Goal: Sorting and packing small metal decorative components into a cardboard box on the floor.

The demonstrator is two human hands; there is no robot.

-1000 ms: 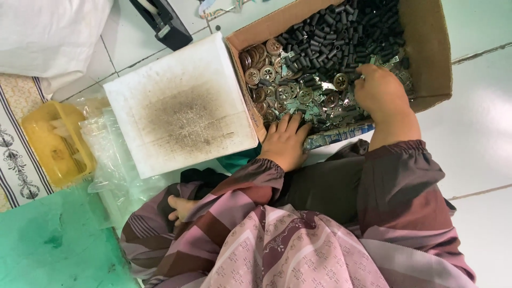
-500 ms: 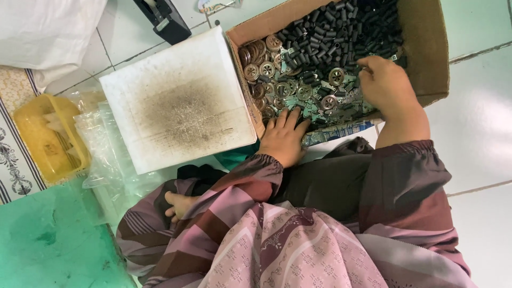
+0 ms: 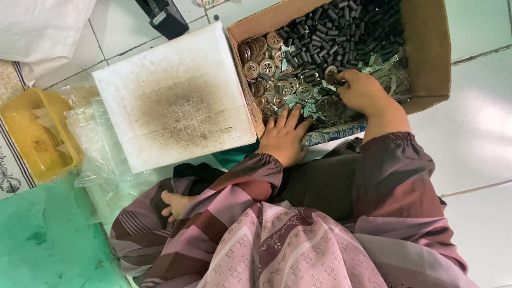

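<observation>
- Cardboard box (image 3: 426,48) of small metal parts (image 3: 298,80) sits at twelve o'clock.
- Right hand (image 3: 365,93), at one o'clock, pinches parts inside it.
- Left hand (image 3: 282,138) rests flat, unclenched, on the box's near edge beside the white foam block (image 3: 176,98).

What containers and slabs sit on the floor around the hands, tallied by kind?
Brown cardboard box of small metal parts, both the left hand and the right hand at it: 1
White square foam slab with a dark smudged middle: 1
Yellow plastic tray: 1
Black boxy tool at the top edge: 1
Total: 4
</observation>
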